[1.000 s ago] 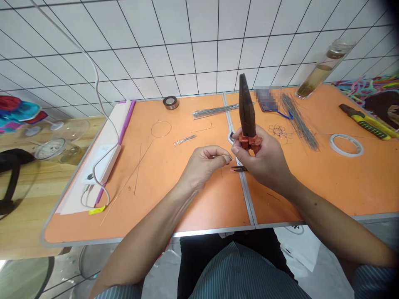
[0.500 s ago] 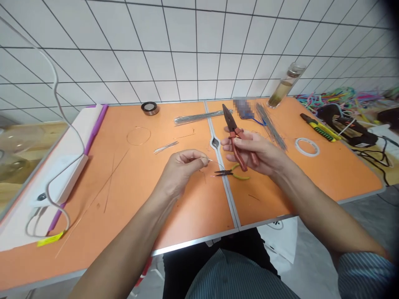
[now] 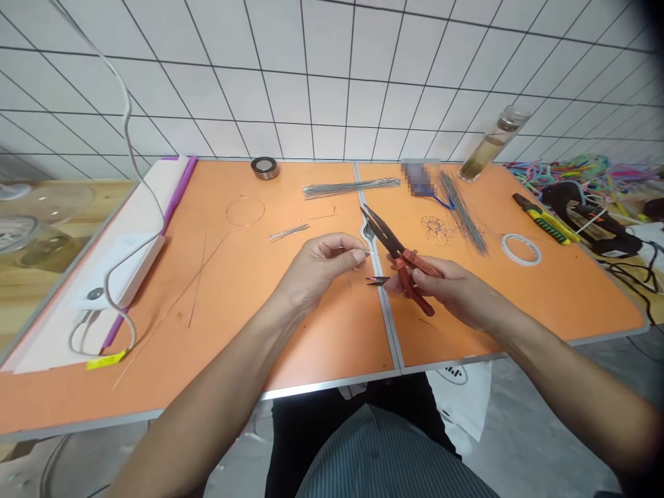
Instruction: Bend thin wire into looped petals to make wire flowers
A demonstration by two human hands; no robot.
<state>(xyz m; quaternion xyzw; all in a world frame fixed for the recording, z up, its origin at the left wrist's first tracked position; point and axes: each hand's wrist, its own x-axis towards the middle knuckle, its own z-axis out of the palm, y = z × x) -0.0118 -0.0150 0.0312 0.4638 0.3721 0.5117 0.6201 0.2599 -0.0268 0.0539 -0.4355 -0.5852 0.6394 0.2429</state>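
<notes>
Red-handled steel pliers sit in the right hand, above an orange table. Their long black nose points up and to the left, and the handles point down and to the right. The nose looks shut. The right fingers wrap around the handles. The left hand has its fingertips pressed together, pinching a thin silver wire near the pliers. Small black snips lie on the table just below that wire. Far away at the table's back edge stands a clear glass jar with yellow-brown liquid inside.
</notes>
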